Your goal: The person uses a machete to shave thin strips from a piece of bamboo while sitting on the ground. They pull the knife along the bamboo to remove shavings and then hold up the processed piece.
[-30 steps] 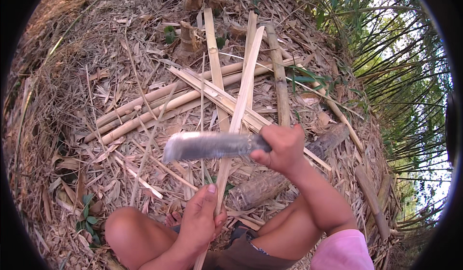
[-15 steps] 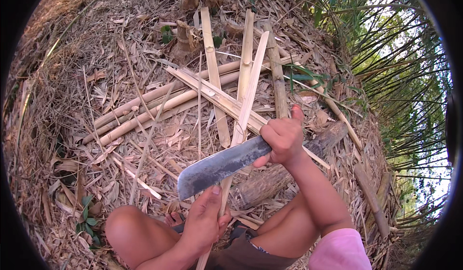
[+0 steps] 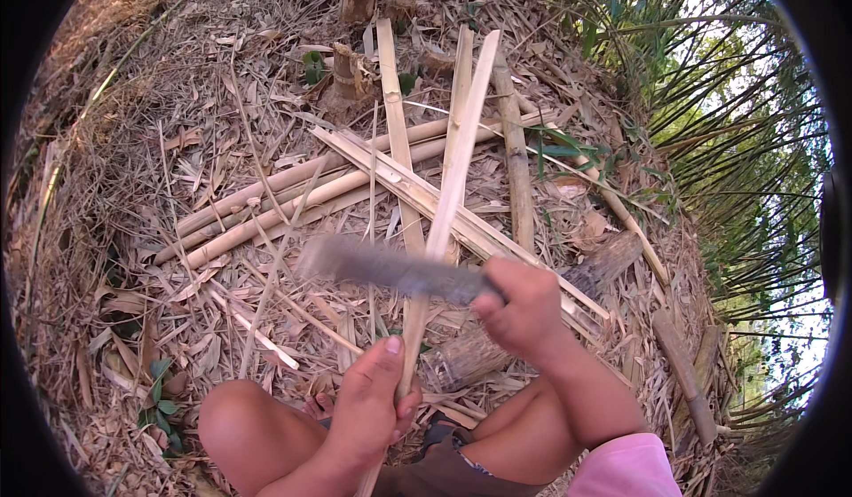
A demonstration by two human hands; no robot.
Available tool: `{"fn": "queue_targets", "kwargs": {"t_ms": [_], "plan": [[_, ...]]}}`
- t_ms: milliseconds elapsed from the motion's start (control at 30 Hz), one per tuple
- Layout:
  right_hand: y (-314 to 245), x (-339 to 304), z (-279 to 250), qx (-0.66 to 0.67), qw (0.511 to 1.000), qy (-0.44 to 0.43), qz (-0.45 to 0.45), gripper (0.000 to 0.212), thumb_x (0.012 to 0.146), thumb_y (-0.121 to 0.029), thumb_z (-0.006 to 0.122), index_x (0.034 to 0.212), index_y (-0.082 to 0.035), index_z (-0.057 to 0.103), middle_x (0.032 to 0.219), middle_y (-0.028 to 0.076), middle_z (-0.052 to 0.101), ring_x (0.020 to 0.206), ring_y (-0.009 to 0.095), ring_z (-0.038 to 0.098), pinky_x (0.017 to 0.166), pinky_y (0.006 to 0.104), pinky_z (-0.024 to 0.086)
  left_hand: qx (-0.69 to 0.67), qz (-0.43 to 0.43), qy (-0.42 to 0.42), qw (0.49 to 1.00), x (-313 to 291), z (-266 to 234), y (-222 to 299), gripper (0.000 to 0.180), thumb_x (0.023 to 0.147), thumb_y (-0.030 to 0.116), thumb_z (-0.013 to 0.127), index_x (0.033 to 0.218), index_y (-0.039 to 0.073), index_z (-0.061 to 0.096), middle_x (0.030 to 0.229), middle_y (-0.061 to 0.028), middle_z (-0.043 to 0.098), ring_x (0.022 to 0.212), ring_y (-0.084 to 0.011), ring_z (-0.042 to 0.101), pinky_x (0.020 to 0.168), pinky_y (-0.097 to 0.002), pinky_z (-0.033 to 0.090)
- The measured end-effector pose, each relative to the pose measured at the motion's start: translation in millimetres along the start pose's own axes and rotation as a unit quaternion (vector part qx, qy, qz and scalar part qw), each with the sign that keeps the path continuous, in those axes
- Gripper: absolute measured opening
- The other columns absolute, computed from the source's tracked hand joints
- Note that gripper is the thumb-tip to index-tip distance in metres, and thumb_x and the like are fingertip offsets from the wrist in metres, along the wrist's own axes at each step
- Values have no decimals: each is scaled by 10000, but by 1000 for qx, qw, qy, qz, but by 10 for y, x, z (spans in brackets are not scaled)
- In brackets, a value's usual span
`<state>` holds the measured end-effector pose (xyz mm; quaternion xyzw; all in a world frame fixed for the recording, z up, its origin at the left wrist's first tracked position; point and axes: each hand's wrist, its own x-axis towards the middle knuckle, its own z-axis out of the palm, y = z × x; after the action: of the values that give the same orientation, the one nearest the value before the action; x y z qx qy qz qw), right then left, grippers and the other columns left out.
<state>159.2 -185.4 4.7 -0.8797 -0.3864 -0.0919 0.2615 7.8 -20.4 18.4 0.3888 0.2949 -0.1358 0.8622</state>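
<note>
My left hand (image 3: 373,401) is closed round the lower part of a long, pale bamboo strip (image 3: 459,164), its thumb lying along the edge. The strip slants up and away over other split pieces. In my right hand (image 3: 525,306) is the handle of a machete (image 3: 399,273), fingers wrapped tight. Its broad grey blade points left, crosses over the strip above my left hand and is smeared by motion toward the tip. Whether blade and strip touch, I cannot tell. A thick log (image 3: 466,359) lies under the strip, between my bent legs.
Split bamboo pieces (image 3: 391,98) and whole poles (image 3: 266,191) lie crossed on dry leaves ahead. Cut stumps (image 3: 348,71) stand at the far side. A round pole (image 3: 512,151) lies right of the strip. Dense bamboo growth (image 3: 737,142) rises at the right.
The machete blade has swung upward, away from my left thumb, and its tip is now blurred. My right hand has dropped slightly and turned. The strip's far end has risen a little in view.
</note>
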Motion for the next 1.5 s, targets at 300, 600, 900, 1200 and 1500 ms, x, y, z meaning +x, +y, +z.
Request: {"fn": "queue_targets", "kwargs": {"t_ms": [300, 600, 900, 1200, 1500], "plan": [[45, 102, -10, -165, 971, 62, -162, 705, 804, -802, 444, 632, -119, 476, 556, 52, 422, 467, 246, 485, 801, 416, 347, 12, -18, -7, 1000, -48, -14, -158, 380, 1063, 399, 352, 886, 82, 465, 539, -10, 393, 350, -83, 301, 316, -231, 242], [93, -29, 65, -101, 994, 31, -31, 631, 838, -757, 484, 652, -157, 535, 557, 23, 524, 462, 225, 556, 720, 519, 380, -54, -58, -57, 995, 27, 3, -192, 353, 1068, 376, 341, 868, 101, 436, 540, -16, 382, 350, -87, 284, 325, -230, 236], [432, 133, -10, -209, 972, 66, -83, 686, 797, -819, 453, 621, -158, 505, 540, 19, 492, 439, 182, 525, 849, 438, 365, -29, -45, -25, 998, -63, 65, -95, 350, 1070, 373, 335, 876, 101, 439, 541, -4, 374, 348, -75, 278, 316, -227, 232], [34, 79, 107, -161, 974, 41, -152, 706, 768, -844, 437, 616, -155, 484, 543, 20, 445, 462, 215, 501, 721, 411, 296, -41, -78, -12, 996, 1, 60, -72, 334, 1066, 372, 354, 900, 101, 457, 546, -6, 380, 346, -81, 280, 314, -227, 233], [526, 233, 137, -192, 970, 72, -133, 735, 806, -838, 362, 637, -135, 490, 551, 23, 443, 481, 225, 508, 776, 418, 314, -26, -54, -25, 998, -13, 2, -54, 336, 1073, 372, 331, 901, 106, 442, 542, 2, 369, 348, -77, 279, 320, -229, 233]]}}
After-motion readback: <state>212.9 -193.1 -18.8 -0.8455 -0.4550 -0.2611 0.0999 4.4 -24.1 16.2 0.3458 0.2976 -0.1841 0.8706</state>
